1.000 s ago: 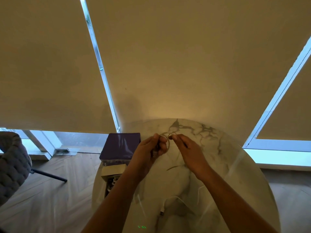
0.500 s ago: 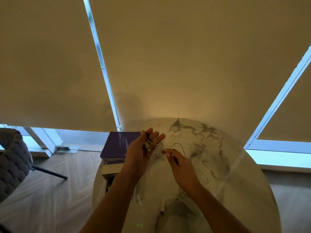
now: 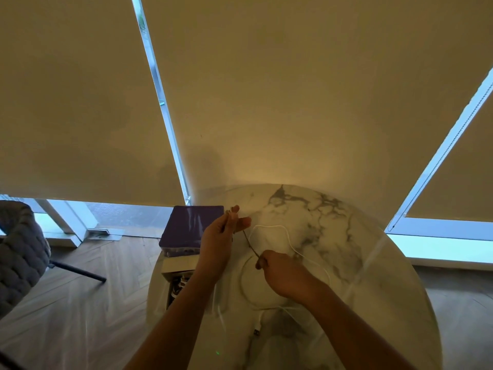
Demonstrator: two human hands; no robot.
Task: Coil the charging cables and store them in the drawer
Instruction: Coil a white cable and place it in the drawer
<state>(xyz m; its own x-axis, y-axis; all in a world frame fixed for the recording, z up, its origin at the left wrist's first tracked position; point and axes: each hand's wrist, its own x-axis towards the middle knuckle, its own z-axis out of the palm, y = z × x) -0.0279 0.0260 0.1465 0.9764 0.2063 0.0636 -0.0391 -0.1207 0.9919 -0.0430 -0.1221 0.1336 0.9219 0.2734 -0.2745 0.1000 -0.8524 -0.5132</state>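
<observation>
A thin white charging cable (image 3: pixel 269 226) lies in loose loops on the round marble table (image 3: pixel 333 236). My left hand (image 3: pixel 221 236) holds one end of the cable up, pinched near the fingertips. My right hand (image 3: pixel 282 273) pinches the same cable lower and to the right, and a taut dark stretch runs between the two hands. A USB plug (image 3: pixel 256 331) of the cable rests on the table near my right forearm. The purple drawer unit (image 3: pixel 186 225) stands left of the table, its lower drawer (image 3: pixel 177 265) pulled open.
A grey quilted chair (image 3: pixel 18 252) with a dark leg stands at the far left on the wooden floor (image 3: pixel 80 316). Roller blinds (image 3: pixel 293 89) cover the windows behind the table.
The small coil between my hands has come undone. My right hand slid down and right along the cable, drawing it straight, while my left hand kept the end raised.
</observation>
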